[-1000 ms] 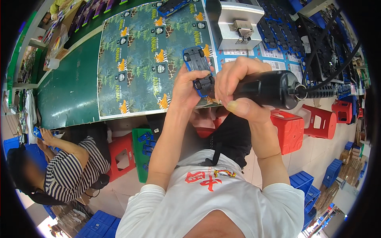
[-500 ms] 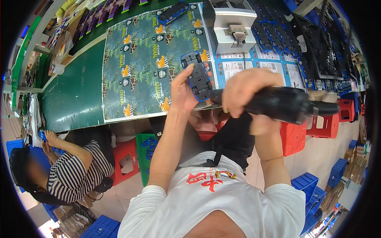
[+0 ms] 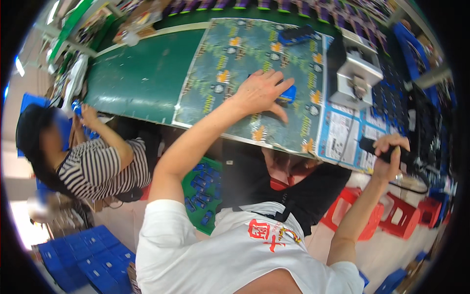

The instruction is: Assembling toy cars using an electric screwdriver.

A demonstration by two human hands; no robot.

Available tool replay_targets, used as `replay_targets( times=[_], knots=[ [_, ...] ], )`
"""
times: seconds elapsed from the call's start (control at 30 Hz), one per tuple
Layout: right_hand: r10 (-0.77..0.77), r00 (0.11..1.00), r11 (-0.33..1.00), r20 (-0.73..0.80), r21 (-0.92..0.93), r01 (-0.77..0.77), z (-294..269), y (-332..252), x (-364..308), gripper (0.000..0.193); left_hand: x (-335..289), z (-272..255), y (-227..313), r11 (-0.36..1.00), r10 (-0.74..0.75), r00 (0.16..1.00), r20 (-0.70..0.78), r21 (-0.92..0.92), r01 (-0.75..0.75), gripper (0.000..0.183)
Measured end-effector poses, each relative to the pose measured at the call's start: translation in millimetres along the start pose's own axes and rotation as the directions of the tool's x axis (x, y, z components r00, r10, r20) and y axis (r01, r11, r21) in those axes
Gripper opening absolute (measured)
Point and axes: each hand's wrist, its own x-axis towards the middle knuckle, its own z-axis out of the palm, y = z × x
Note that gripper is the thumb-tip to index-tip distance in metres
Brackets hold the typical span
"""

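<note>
My left hand [image 3: 262,93] reaches over the patterned sheet on the bench, fingers and thumb spread. Under its fingers lies a blue toy car [image 3: 289,95], mostly hidden by the hand; whether the fingertips touch it is unclear. My right hand [image 3: 390,151] is closed around a black electric screwdriver [image 3: 368,145] off to the right, near the bench's front edge. Farther back on the sheet rests another blue toy car [image 3: 296,35], its dark underside showing.
A metal fixture [image 3: 358,78] stands right of the sheet, beside rows of dark toy car bases [image 3: 389,100]. A green crate [image 3: 205,229] of blue cars sits below the bench. At left, a person in a striped shirt [image 3: 105,171] handles a blue part. Red stools [image 3: 399,215] stand at right.
The toy car held in my left hand is now down on the sheet, and the fingers have spread. My right hand has carried the screwdriver away to the right. The view has shifted.
</note>
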Motion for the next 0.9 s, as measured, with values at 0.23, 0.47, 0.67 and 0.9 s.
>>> replay_targets(
  times=[0.23, 0.47, 0.67, 0.9],
  knots=[
    [0.042, 0.999, 0.998, -0.016, -0.042, -0.042, -30.0, 1.3, -2.1, 0.019, -141.1, -106.5, -97.9, 0.834, -0.35, 0.934, 0.068, 0.478, 0.277, 0.109],
    [0.034, 0.998, 0.998, -0.06, -0.054, -0.037, -37.6, 15.3, 3.5, 0.018, -175.7, -70.2, -46.4, 0.846, -0.485, 0.857, -0.174, 0.154, 0.51, 0.096],
    [0.017, 0.99, 0.99, -0.137, -0.137, -0.036, -63.9, -13.6, -15.3, 0.02, -43.0, 1.5, 68.7, 0.909, -0.304, 0.871, -0.386, -0.391, 0.145, 0.036],
    [0.003, 0.987, 1.0, -0.16, 0.029, 0.001, -56.0, -55.9, -24.4, 0.031, 117.4, 88.4, 209.0, 0.532, -0.241, 0.956, -0.167, -0.847, -0.014, 0.025]
  ],
)
